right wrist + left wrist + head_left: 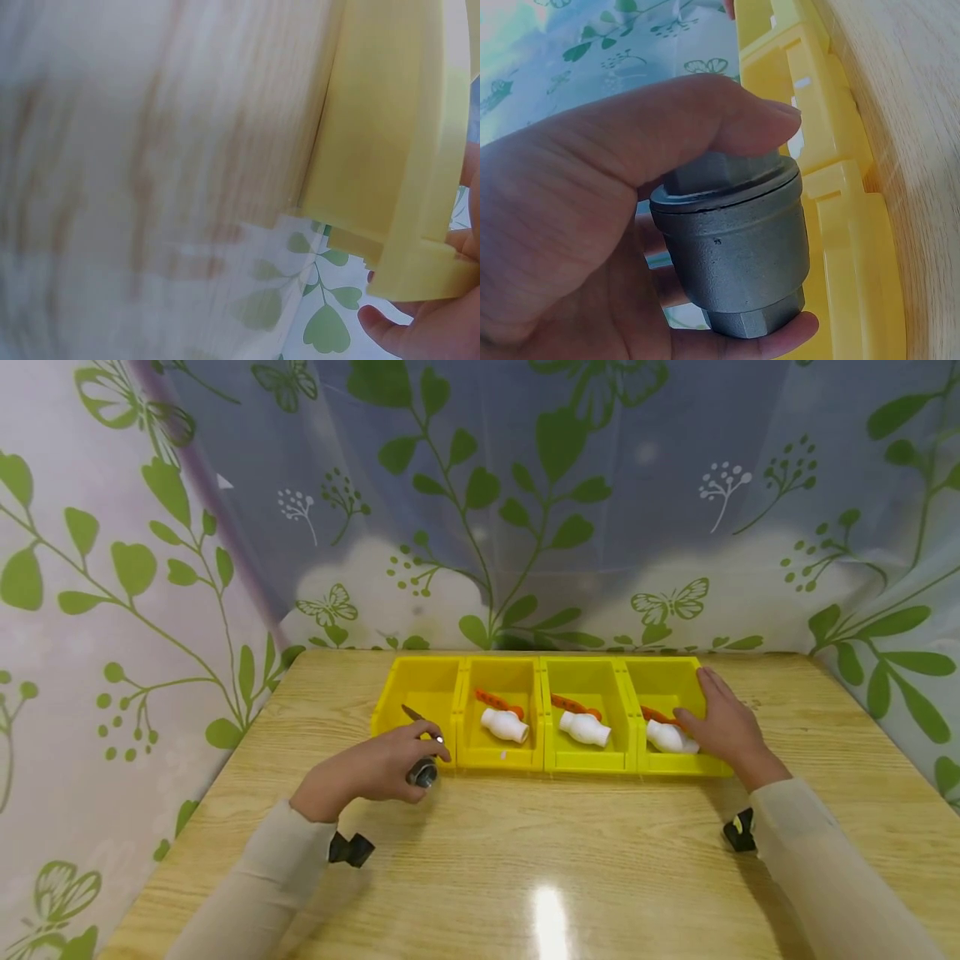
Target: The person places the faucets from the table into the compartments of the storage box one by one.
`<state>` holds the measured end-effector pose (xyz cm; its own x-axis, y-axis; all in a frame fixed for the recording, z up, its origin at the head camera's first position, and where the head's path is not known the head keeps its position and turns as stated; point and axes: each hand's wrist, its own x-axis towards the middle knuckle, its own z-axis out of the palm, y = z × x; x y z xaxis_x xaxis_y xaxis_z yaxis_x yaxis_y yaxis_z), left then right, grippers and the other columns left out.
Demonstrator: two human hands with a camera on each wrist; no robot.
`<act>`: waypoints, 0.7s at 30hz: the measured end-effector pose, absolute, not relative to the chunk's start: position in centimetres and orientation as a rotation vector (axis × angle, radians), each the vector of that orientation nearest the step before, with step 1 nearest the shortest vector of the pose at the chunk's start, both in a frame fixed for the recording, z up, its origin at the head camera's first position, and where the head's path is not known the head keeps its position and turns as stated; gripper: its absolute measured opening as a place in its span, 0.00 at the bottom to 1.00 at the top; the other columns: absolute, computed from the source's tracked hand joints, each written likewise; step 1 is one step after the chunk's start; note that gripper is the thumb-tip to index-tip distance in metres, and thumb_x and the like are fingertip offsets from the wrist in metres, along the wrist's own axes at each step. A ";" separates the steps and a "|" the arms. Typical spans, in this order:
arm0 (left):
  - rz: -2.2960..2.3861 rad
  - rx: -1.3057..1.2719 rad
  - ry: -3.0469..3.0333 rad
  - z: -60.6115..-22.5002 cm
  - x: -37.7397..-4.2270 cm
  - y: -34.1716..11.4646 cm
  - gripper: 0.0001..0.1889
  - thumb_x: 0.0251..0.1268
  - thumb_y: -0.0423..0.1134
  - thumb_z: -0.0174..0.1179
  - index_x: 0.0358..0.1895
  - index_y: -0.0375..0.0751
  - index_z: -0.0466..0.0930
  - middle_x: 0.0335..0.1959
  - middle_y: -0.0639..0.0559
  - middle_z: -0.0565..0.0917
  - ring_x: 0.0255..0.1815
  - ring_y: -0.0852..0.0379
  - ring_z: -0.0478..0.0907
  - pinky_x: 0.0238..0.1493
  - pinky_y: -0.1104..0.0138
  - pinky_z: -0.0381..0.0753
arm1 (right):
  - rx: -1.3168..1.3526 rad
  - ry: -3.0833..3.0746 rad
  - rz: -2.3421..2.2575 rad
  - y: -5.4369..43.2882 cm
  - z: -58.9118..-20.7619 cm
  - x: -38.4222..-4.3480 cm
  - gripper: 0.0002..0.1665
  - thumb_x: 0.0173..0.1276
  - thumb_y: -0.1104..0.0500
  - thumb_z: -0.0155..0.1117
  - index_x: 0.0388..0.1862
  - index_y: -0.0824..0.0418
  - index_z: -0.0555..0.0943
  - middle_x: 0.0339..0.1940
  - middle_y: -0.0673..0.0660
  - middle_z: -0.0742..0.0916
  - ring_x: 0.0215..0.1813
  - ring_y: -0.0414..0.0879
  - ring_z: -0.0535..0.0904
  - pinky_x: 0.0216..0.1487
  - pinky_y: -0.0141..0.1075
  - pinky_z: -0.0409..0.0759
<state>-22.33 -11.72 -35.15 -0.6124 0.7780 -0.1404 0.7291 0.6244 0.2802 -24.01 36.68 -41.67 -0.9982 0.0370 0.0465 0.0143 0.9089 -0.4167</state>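
My left hand holds a grey metal valve with hexagonal ends and a raised collar, just in front of the leftmost yellow bin. In the left wrist view the thumb lies across one end and a fingertip supports the other. A thin dark lever sticks out past the fingers in the head view; whether it joins the valve is hidden. At the other end of the row, my right hand grips the right wall of the rightmost bin, thumb on the inner side.
The yellow bins stand side by side along the table's back. White plastic valves with orange handles lie in three of them: one centre-left, one centre-right, one far right. A leaf-patterned curtain hangs behind the wooden table.
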 end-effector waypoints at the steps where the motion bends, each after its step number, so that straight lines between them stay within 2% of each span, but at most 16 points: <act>1: 0.287 1.227 2.600 -35.1 -22.4 -11.7 0.21 0.57 0.34 0.64 0.57 0.43 0.78 0.61 0.42 0.70 0.45 0.54 0.72 0.44 0.63 0.74 | -0.042 -3.015 0.659 36.6 -41.6 -24.0 0.51 0.73 0.45 0.51 0.77 0.73 0.39 0.77 0.73 0.47 0.72 0.75 0.50 0.66 0.67 0.51; 8: 0.304 1.234 2.597 -35.1 -22.7 -11.7 0.21 0.58 0.32 0.63 0.57 0.41 0.78 0.60 0.42 0.70 0.40 0.56 0.71 0.40 0.66 0.72 | -0.049 -3.008 0.674 36.7 -41.7 -24.1 0.51 0.73 0.45 0.51 0.77 0.73 0.39 0.77 0.72 0.47 0.72 0.75 0.50 0.67 0.68 0.50; 21: 0.316 1.198 2.611 -35.7 -23.2 -11.8 0.23 0.58 0.33 0.64 0.59 0.41 0.77 0.61 0.41 0.69 0.41 0.55 0.71 0.40 0.65 0.72 | -0.038 -3.017 0.695 36.9 -41.8 -24.2 0.51 0.73 0.45 0.52 0.77 0.72 0.38 0.77 0.72 0.46 0.72 0.74 0.49 0.67 0.68 0.49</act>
<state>-23.20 -11.76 -35.73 -0.6302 0.7645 -0.1353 0.7102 0.6381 0.2975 -24.18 36.86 -41.84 -0.9987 0.0340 0.0385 0.0138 0.8991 -0.4376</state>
